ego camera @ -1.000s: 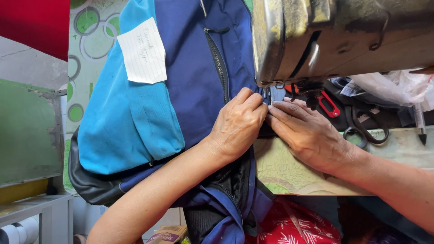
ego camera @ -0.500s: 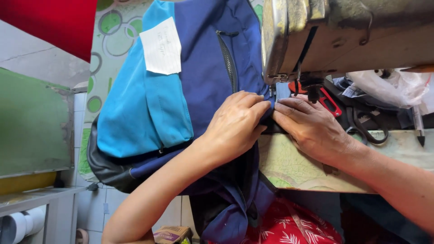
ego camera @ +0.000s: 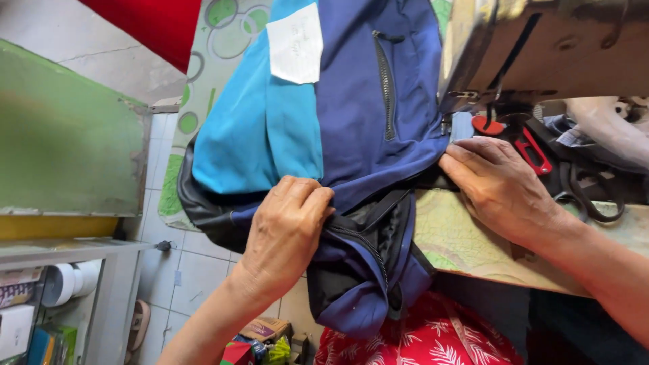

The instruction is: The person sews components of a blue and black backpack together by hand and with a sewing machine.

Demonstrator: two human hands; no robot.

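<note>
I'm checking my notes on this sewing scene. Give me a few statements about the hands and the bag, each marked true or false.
1. The left hand grips a bunched fold of the two-tone blue fabric backpack. True.
2. The right hand holds the red-handled snips. False: it presses flat on the backpack's edge beside the grey metal sewing machine; the snips lie untouched behind it.
3. A white paper label sits on the backpack's light blue panel. True.
4. The backpack's dark zipper lies on the light blue panel. False: it runs down the navy panel.
</note>
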